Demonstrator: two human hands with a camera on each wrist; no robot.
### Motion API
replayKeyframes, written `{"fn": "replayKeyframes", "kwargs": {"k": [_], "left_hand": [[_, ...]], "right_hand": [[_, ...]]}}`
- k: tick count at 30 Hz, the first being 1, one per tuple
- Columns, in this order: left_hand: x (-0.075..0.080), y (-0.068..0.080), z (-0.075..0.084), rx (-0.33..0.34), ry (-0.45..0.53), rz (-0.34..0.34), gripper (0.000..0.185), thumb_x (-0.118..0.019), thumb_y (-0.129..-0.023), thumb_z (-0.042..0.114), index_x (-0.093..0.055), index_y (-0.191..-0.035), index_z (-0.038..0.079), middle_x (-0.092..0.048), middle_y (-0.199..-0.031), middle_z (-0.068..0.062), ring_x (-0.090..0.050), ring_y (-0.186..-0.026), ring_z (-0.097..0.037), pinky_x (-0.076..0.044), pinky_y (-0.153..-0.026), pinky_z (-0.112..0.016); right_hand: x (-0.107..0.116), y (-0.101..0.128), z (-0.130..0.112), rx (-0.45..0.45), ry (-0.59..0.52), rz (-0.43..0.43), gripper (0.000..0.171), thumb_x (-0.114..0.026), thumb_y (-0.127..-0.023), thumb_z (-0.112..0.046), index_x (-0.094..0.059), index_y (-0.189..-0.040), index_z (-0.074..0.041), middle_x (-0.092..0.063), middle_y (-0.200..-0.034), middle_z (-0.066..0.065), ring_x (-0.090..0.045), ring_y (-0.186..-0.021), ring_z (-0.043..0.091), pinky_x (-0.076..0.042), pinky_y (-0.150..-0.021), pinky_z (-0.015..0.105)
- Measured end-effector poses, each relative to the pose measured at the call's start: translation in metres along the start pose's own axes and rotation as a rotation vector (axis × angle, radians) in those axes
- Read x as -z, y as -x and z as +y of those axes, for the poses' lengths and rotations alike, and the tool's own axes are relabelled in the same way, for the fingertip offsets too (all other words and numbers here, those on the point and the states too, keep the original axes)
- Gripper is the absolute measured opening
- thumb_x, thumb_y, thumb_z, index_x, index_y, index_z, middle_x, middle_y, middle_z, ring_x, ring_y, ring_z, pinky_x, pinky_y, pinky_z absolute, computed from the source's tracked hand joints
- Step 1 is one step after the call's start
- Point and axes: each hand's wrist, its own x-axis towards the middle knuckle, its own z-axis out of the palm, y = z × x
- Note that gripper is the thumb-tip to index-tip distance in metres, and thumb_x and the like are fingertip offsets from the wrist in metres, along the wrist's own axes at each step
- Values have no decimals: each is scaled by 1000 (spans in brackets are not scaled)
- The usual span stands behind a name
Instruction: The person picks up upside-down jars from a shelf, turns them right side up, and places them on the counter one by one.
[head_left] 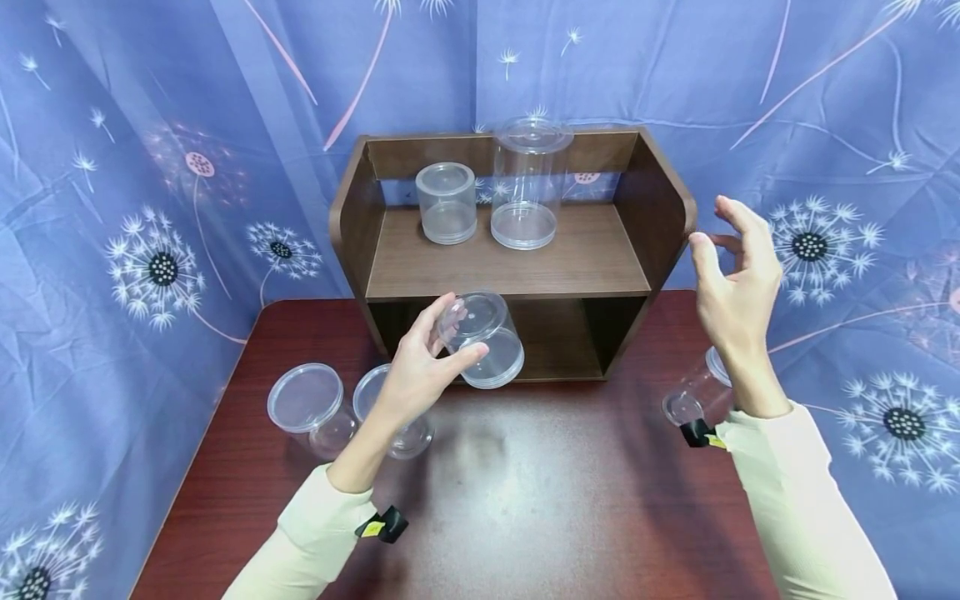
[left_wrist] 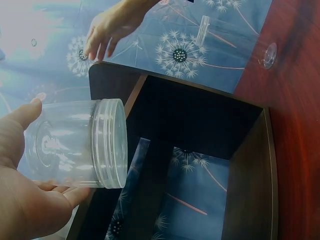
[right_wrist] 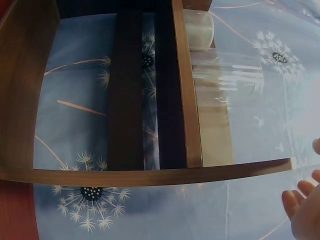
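Note:
My left hand (head_left: 423, 371) grips a clear plastic jar (head_left: 482, 337) with a screw lid, tilted in the air in front of the lower opening of the brown wooden shelf (head_left: 510, 267). The left wrist view shows the same jar (left_wrist: 80, 142) lying sideways between thumb and fingers. My right hand (head_left: 735, 275) hovers beside the shelf's right wall, fingers spread and relaxed, holding nothing. On the upper shelf board stand a short clear jar (head_left: 446, 202) and a tall clear jar (head_left: 527, 183).
Two clear jars (head_left: 311, 408) (head_left: 397, 417) sit on the dark red table (head_left: 525, 500) at the left, partly behind my left forearm. Another clear jar (head_left: 697, 396) lies near the table's right edge, behind my right wrist. Blue flowered cloth surrounds the table.

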Motion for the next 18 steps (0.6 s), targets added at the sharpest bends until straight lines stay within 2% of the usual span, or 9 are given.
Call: {"fn": "replayKeyframes", "kwargs": {"k": [3, 7, 11, 18], "left_hand": [[-1, 0, -2, 3, 18, -1, 83, -80, -88, 11, -35, -157, -1, -50, -153, -10, -49, -140, -17, -36, -116, -27], [-3, 1, -4, 9, 44, -6, 82, -78, -89, 9, -35, -158, 0, -51, -152, -12, -49, -140, -20, -38, -115, -28], [-5, 4, -8, 10, 68, -19, 81, -78, -89, 7, -34, -158, 0, -50, -152, -13, -49, -141, -23, -38, -115, -29], [-11, 8, -20, 10, 146, -35, 80, -75, -90, 4, -31, -158, -4, -49, -153, -17, -47, -142, -26, -37, -116, -29]], "right_hand": [[4, 8, -2, 16, -45, 50, 34, -61, -91, 8, -66, -124, 13, -66, -125, 21, -62, -116, 26, -52, -95, 28], [10, 23, -5, 16, -106, 60, 32, -63, -91, 8, -66, -122, 16, -67, -122, 22, -62, -114, 30, -52, -96, 28], [18, 44, -3, -28, -166, 20, 31, -62, -92, 11, -65, -123, 17, -67, -121, 21, -65, -110, 26, -52, -95, 25], [25, 81, 26, -81, -348, -100, 41, -61, -88, 21, -58, -129, 20, -67, -121, 24, -69, -100, 21, -53, -87, 23]]}}
